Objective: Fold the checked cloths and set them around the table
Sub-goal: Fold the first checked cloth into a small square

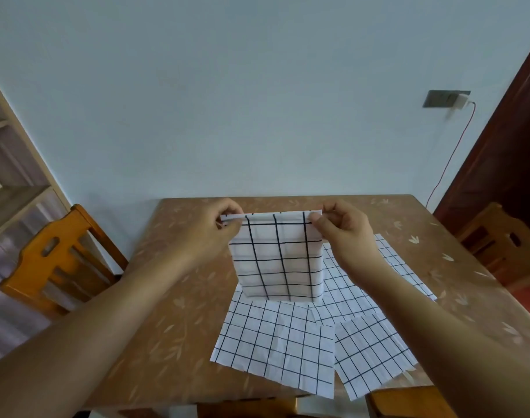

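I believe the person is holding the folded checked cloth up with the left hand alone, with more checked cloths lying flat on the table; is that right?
Not quite: the head view shows both the left hand and the right hand pinching the top edge of the folded checked cloth. The other checked cloths do lie flat on the table.

Checked cloths [275,345]: thin woven fabric, matt, lightly creased. Table [173,297]: glossy, smooth leaf-patterned covering. Chair [61,260]: varnished orange wood.
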Demonstrator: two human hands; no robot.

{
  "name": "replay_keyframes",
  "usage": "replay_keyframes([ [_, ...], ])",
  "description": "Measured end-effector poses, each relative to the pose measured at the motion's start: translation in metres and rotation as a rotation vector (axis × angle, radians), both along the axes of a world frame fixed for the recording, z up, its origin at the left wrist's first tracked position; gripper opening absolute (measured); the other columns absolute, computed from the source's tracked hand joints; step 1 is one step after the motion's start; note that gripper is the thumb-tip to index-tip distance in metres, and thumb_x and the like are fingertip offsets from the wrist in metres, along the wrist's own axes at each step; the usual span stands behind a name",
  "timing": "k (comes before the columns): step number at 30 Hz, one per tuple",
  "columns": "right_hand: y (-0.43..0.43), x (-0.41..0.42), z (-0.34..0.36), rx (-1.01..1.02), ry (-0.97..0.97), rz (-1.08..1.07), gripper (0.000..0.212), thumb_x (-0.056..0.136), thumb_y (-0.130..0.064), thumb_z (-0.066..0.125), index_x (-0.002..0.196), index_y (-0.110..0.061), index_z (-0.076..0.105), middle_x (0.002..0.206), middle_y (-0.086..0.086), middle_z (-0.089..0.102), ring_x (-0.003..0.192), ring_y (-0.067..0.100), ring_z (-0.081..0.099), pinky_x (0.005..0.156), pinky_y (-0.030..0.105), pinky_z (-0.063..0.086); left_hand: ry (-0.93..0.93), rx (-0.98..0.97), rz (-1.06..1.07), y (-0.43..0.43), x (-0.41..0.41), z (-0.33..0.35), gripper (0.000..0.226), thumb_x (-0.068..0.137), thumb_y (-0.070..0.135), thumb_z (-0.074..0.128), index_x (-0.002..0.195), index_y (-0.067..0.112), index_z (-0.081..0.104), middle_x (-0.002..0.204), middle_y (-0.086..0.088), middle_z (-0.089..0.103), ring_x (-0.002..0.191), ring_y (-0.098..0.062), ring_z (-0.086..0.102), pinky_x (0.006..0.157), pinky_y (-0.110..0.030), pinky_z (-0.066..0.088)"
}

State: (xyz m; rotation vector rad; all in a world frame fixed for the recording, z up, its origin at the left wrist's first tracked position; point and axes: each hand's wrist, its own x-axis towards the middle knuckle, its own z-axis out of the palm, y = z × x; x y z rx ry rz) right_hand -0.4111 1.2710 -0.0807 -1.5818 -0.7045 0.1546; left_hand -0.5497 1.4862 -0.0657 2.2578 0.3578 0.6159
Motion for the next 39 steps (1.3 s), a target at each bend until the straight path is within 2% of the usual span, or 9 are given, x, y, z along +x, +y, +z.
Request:
replay_keyframes([
  [3, 0.005, -0.005, 0.007, -0.058, -0.119, 0.037, 0.013, 0.094, -0.024, 0.068, 0.086, -0.016, 0.063, 0.065, 0.001, 0.060, 0.066, 0.021, 0.051, 0.069, 0.038, 0.046, 0.129, 0.267, -0.084, -0.004, 0.002, 0.006, 0.005, 0.096, 0.033, 0.064, 0.101, 0.034, 0.066, 0.092, 0.021, 0.065, 0.082, 0.012, 0.055, 0.067, -0.009, 0.038],
  [9, 0.014, -0.014, 0.013, -0.107, -0.220, 0.138, 0.006, 0.101, -0.025, 0.061, 0.103, -0.019, 0.062, 0.078, 0.005, 0.073, 0.069, 0.027, 0.059, 0.068, 0.041, 0.049, 0.164, 0.505, -0.265, -0.022, 0.019, 0.014, 0.040, 0.105, 0.048, 0.039, 0.142, 0.038, 0.052, 0.092, 0.010, 0.069, 0.089, -0.014, 0.064, 0.075, -0.033, 0.049],
  [13, 0.006, -0.003, -0.006, -0.263, -0.138, 0.231, 0.017, 0.102, -0.036, 0.057, 0.095, -0.021, 0.064, 0.085, -0.010, 0.073, 0.078, 0.014, 0.069, 0.073, 0.039, 0.054, 0.043, 0.389, -0.187, -0.020, 0.014, 0.021, 0.031, 0.106, 0.037, 0.047, 0.081, 0.020, 0.053, 0.062, 0.006, 0.048, 0.060, 0.000, 0.050, 0.060, -0.022, 0.036],
  [16, -0.006, 0.002, -0.023, -0.404, -0.150, 0.264, 0.042, 0.101, -0.044, 0.053, 0.072, -0.014, 0.048, 0.067, -0.006, 0.041, 0.063, 0.013, 0.040, 0.063, 0.037, 0.035, 0.108, 0.401, -0.091, -0.007, 0.008, 0.024, 0.032, 0.106, 0.036, 0.047, 0.083, 0.015, 0.050, 0.055, 0.005, 0.040, 0.056, 0.006, 0.049, 0.055, -0.010, 0.036],
  [21, -0.019, 0.010, -0.039, -0.436, -0.049, 0.284, 0.048, 0.096, -0.048, 0.055, 0.081, -0.003, 0.047, 0.071, 0.001, 0.044, 0.066, 0.016, 0.040, 0.065, 0.040, 0.037, 0.097, 0.188, -0.114, 0.019, 0.012, 0.018, 0.039, 0.105, 0.047, 0.044, 0.081, 0.017, 0.048, 0.065, 0.000, 0.042, 0.058, -0.012, 0.040, 0.059, -0.033, 0.036],
  [26, -0.021, 0.014, -0.045, -0.477, 0.050, 0.348, 0.044, 0.099, -0.047, 0.062, 0.093, -0.004, 0.057, 0.084, -0.001, 0.057, 0.078, 0.013, 0.055, 0.081, 0.037, 0.049, 0.094, 0.083, -0.209, 0.016, 0.012, 0.022, 0.039, 0.106, 0.042, 0.046, 0.076, 0.016, 0.045, 0.067, 0.004, 0.037, 0.062, -0.011, 0.037, 0.062, -0.033, 0.032],
  [29, -0.009, 0.006, -0.029, -0.475, 0.095, 0.451, 0.039, 0.095, -0.044, 0.070, 0.112, -0.009, 0.070, 0.112, 0.002, 0.076, 0.109, 0.020, 0.071, 0.103, 0.042, 0.054, 0.176, 0.029, -0.277, 0.007, 0.016, 0.031, 0.037, 0.104, 0.044, 0.048, 0.075, 0.022, 0.052, 0.068, 0.008, 0.043, 0.065, -0.009, 0.041, 0.065, -0.031, 0.034],
  [34, 0.008, -0.011, -0.007, -0.422, 0.166, 0.436, 0.032, 0.090, -0.043, 0.070, 0.108, -0.018, 0.077, 0.109, 0.003, 0.079, 0.106, 0.024, 0.075, 0.102, 0.050, 0.055, 0.145, -0.209, -0.360, -0.001, 0.022, 0.043, 0.033, 0.095, 0.051, 0.054, 0.087, 0.023, 0.069, 0.078, 0.013, 0.065, 0.075, -0.005, 0.061, 0.077, -0.025, 0.046],
  [39, 0.002, -0.013, -0.008, -0.098, 0.571, 0.432, 0.025, 0.101, -0.014, 0.061, 0.121, -0.001, 0.071, 0.124, 0.021, 0.072, 0.115, 0.036, 0.071, 0.100, 0.054, 0.055, 0.104, -0.950, -0.284, 0.027, 0.008, 0.013, 0.088, 0.082, 0.082, 0.046, 0.134, 0.014, 0.063, 0.132, -0.016, 0.067, 0.126, -0.034, 0.062, 0.105, -0.047, 0.050],
])
